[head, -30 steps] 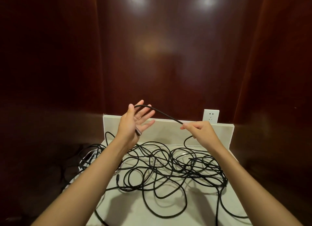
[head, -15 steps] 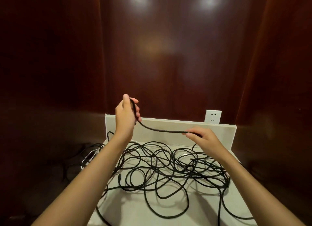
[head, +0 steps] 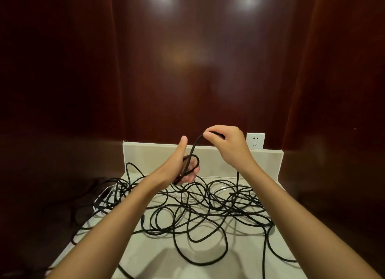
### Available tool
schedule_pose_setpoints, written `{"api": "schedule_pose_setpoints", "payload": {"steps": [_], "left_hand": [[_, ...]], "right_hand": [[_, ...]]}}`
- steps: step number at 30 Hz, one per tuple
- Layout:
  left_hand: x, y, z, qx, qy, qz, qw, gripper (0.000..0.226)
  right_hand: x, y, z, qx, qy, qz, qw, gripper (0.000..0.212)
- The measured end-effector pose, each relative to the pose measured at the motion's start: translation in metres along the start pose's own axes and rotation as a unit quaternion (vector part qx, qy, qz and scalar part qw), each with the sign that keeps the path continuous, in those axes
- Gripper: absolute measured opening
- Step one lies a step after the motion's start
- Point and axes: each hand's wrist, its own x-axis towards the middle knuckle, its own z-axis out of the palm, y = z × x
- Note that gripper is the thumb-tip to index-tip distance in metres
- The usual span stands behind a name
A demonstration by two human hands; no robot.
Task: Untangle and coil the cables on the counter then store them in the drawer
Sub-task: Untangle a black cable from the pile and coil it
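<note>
Your tabletop is a pale, glossy slab with a low white backsplash along its far edge, set into a recess of dark red-brown polished wood panelling that throws back two soft ceiling lights near the top. A white wall socket sits just above the backsplash on the right.

Black cable sprawls in loose, overlapping loops across most of the tabletop — some strands spill off the left edge into the dark, where a pale cord shows among them.

Your left hand is raised over the far part of the tangle, thumb pointing up, its fingers curled round a small coil of the cable. From that coil a strand climbs to your right hand, held higher and just beside the socket; its fingers pinch the cable at the top of the rise. Below your right wrist a strand drops straight down into the heap.

Both forearms reach in from the lower corners, casting soft shadows on the near tabletop.
</note>
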Motion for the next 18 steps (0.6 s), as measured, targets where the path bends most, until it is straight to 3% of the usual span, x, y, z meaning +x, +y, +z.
{"api": "schedule_pose_setpoints", "payload": {"steps": [5,9,12,14,16,18], "left_hand": [[-0.006,-0.005,0.000,0.038,-0.135,-0.007,0.990,0.074],[-0.010,-0.011,-0.003,0.005,-0.160,0.040,0.986,0.048],[-0.008,-0.013,-0.006,-0.062,-0.078,0.036,0.994,0.056],[-0.003,-0.015,-0.009,-0.077,0.018,0.051,0.996,0.055],[0.003,-0.018,-0.015,-0.084,0.129,0.069,0.986,0.056],[0.008,-0.022,-0.019,-0.094,0.214,0.089,0.968,0.055]], "right_hand": [[0.002,0.012,0.007,-0.024,-0.015,0.062,0.998,0.012],[-0.005,0.022,0.008,0.003,-0.015,0.099,0.995,0.013],[-0.008,0.031,0.007,0.007,-0.024,0.132,0.991,0.022],[-0.012,0.035,0.005,0.013,-0.044,0.145,0.988,0.040],[-0.017,0.038,0.003,0.026,-0.068,0.146,0.987,0.063],[-0.023,0.041,0.001,0.031,-0.077,0.143,0.986,0.066]]}}
